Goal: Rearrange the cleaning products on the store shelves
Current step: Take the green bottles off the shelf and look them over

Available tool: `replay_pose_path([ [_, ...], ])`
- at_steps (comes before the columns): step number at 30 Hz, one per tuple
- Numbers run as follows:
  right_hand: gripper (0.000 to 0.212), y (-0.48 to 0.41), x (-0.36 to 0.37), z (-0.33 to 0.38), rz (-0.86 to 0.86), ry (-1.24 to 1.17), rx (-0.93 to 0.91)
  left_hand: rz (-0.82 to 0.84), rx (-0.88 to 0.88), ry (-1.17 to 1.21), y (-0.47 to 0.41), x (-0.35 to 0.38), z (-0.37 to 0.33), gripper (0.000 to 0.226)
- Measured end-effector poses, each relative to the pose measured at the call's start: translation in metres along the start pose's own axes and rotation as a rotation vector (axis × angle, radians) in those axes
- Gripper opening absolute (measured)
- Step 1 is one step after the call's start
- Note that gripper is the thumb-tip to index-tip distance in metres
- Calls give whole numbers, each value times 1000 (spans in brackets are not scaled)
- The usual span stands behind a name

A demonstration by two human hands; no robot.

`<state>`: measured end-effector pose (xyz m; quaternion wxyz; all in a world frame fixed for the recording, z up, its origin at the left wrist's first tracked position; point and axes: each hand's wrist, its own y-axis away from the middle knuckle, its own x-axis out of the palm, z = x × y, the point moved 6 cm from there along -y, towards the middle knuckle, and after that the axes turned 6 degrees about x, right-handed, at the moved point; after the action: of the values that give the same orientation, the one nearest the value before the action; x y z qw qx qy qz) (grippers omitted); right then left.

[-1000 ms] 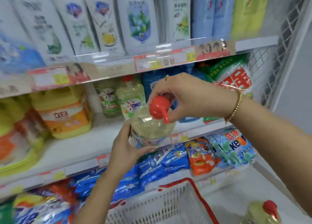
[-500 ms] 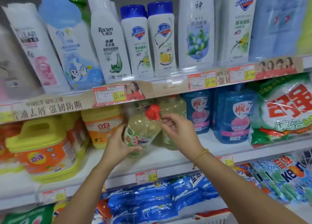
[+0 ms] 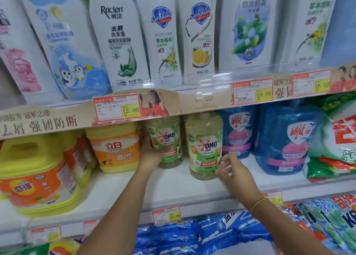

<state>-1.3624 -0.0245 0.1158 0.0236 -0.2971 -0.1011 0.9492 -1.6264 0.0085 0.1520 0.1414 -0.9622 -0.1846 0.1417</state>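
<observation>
Two clear OMO detergent bottles with green labels stand upright on the white middle shelf (image 3: 173,187). Their caps are hidden behind the price strip above. My left hand (image 3: 151,155) grips the left OMO bottle (image 3: 167,139) from its left side, thumb across the lower label. The right OMO bottle (image 3: 204,149) stands a little nearer the shelf's front. My right hand (image 3: 234,171) hovers at that bottle's lower right with loosely curled fingers, holding nothing; the blur hides whether it touches the bottle.
Yellow and orange detergent tubs (image 3: 115,149) stand left of the OMO bottles, blue refill jugs (image 3: 289,139) and a green powder bag (image 3: 335,139) to the right. White shampoo bottles (image 3: 161,33) fill the shelf above, blue bags (image 3: 192,235) the shelf below.
The red-capped OMO bottle went from tilted in both hands to upright, deeper on the shelf. My right hand left the cap and dropped to the lower right. The view moved closer.
</observation>
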Motion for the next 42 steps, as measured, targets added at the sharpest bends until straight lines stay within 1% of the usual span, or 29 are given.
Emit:
replay_pose_path([
  [4,28,-2,8,-13,-18,117,-18,33,7,17,-15,9,13,69],
  [8,26,-3,11,-14,-54,112,-34,35,38,50,-19,12,24,69],
  [11,26,-2,10,-14,-48,117,-36,20,52,36,-17,15,29,73],
  [14,26,0,8,-14,-33,136,1,34,85,21,-11,19,21,74],
  [16,25,0,8,-11,-7,147,22,48,75,21,-9,20,16,72],
  [18,21,1,5,-6,24,128,30,68,31,-12,-8,21,13,75],
  [20,16,8,-2,-1,52,158,9,65,-32,-107,-4,20,10,75],
  [21,15,13,-9,2,62,198,-26,43,-55,-175,2,19,6,71],
  [22,14,20,-17,6,76,243,-65,-11,-53,-241,11,16,0,61],
  [23,12,28,-28,10,94,287,-101,-99,-31,-277,25,12,-9,48],
  [25,13,47,-54,11,132,394,-155,-284,113,-203,68,12,-36,23],
  [26,17,57,-69,8,148,452,-179,-309,195,-131,95,19,-50,17],
  [27,21,67,-86,1,164,501,-189,-265,240,-82,121,34,-60,20],
  [28,26,76,-103,-9,171,531,-187,-159,260,-57,147,56,-67,30],
  [29,30,86,-122,-22,170,559,-165,-25,263,-41,170,81,-69,39],
  [31,38,106,-159,-55,157,602,-66,235,250,-27,213,136,-66,48],
  [33,39,129,-193,-97,132,612,66,473,243,-69,248,193,-54,47],
  [34,35,142,-208,-120,130,601,143,580,240,-86,265,220,-46,43],
  [36,14,170,-233,-173,163,622,350,782,178,-105,298,274,-25,26],
  [37,20,185,-241,-200,178,633,472,876,117,-110,315,298,-14,13],
  [38,37,200,-247,-226,200,633,582,967,64,-122,331,321,-2,8],
  [40,60,227,-250,-265,251,606,715,1130,-6,-164,362,360,17,28],
  [42,69,245,-243,-294,284,587,776,1258,-31,-246,387,390,33,46],
])
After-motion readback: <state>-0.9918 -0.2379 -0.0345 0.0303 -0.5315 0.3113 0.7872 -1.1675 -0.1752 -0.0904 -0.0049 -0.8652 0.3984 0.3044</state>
